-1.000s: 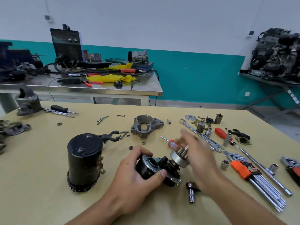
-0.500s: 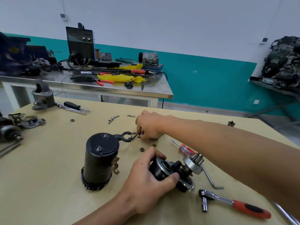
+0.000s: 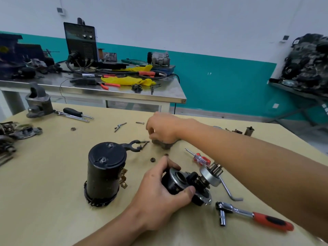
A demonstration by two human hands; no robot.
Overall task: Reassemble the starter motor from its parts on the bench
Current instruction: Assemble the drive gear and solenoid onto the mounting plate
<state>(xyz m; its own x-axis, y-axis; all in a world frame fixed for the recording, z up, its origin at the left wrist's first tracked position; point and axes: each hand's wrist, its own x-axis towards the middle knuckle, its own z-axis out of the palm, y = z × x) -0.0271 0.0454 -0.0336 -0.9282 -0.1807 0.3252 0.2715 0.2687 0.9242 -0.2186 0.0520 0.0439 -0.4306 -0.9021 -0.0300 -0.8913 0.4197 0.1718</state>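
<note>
Left grip wraps the black drive assembly; right grip, arm stretched forward, clutches the grey housing.

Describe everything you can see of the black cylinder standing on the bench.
The black cylinder stands upright on the tan bench, left of the left hand, which does not touch it. It looks like scuffed, matt-painted metal. Its top cap carries two small silvery studs; brass-coloured tabs jut from its right side; the bottom rim looks ragged.
</note>
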